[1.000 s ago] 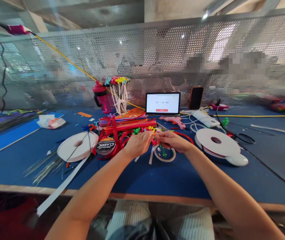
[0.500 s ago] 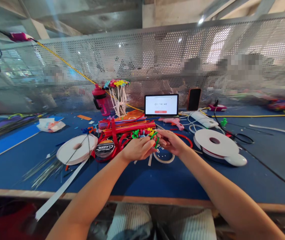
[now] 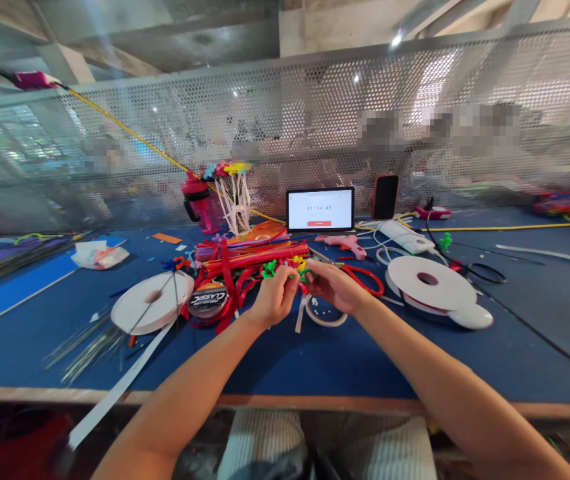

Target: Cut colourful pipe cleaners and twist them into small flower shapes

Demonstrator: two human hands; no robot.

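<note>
A short green pipe cleaner (image 3: 307, 274) is bent between my two hands over the middle of the table. My left hand (image 3: 277, 296) is closed, thumb and fingers pinching one end of it. From the other side my right hand (image 3: 333, 285) grips it with curled fingers; the fingertips are partly hidden. Just behind the hands lie small green pipe-cleaner shapes (image 3: 269, 269) and a bundle of red and pink pipe cleaners (image 3: 259, 251). Below my right hand is a white ring-shaped roll (image 3: 325, 321) with small white bits inside it.
Ribbon spools stand left (image 3: 137, 308) and right (image 3: 417, 281). Red-handled scissors (image 3: 372, 280) and a pink glue gun (image 3: 342, 244) lie behind my right hand. A tablet timer (image 3: 320, 211), a phone (image 3: 385, 197), a pink bottle (image 3: 199, 203) and pipe-cleaner flowers (image 3: 235, 193) stand farther back.
The green pipe cleaner stood up as a loop between my fingers; now it lies lower and flatter. My left hand has turned more upright, with its fingers folded in.
</note>
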